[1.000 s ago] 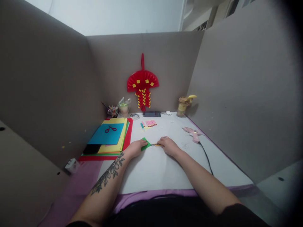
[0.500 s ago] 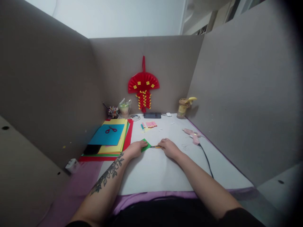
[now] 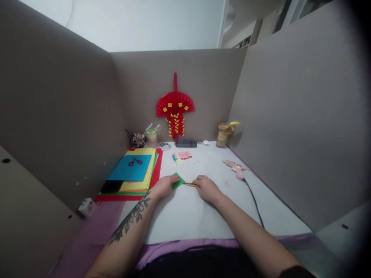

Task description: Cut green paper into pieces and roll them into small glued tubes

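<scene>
My left hand (image 3: 167,185) holds a small green paper piece (image 3: 178,180) on the white table surface (image 3: 185,216). My right hand (image 3: 206,187) grips a thin tool with an orange-yellow handle (image 3: 191,185), whose dark tip points left and meets the right corner of the green paper. Beyond the hands lie a row of small pink rolls (image 3: 184,155), a small blue piece (image 3: 174,157) and a bit of yellow paper (image 3: 181,161).
Left, red-handled scissors (image 3: 135,161) rest on blue paper (image 3: 127,172) atop a coloured stack. Right, a pink glue gun (image 3: 236,168) trails a black cable. A lidded cup (image 3: 222,135), a dark box (image 3: 186,144) and a pen holder (image 3: 137,139) stand behind. A red fan decoration (image 3: 175,104) hangs centrally.
The whole view has shifted slightly downward in the frame. Both hands keep nearly the same places, and the tool's handle is tilted a little more down to the right.
</scene>
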Tool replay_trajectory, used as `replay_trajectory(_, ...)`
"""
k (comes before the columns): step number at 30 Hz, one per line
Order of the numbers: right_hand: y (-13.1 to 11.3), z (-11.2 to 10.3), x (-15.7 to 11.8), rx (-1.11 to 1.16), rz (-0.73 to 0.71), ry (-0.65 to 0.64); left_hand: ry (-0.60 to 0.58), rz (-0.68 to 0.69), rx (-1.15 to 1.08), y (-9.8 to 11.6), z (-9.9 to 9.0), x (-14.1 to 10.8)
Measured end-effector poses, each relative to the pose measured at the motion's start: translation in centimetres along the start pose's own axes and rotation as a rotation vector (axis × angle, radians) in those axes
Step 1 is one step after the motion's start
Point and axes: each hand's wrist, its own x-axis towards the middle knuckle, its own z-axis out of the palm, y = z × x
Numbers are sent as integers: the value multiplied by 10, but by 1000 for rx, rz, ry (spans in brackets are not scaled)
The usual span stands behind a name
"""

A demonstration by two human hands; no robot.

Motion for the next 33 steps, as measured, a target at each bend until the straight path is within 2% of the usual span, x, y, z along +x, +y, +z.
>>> replay_trajectory(8,-11,3,0,-69,35,-41,5,-26,-3,0,1,1)
replay_trajectory(21,-3,7,-1,-25,-29,-28,-11,-40,9,2,0,2)
replay_trajectory(27,-4,7,-3,7,-14,-6,-8,-4,5,3,-1,2)
replay_trajectory(33,-15,8,-3,-2,14,2,-9,21,6,-2,3,2)
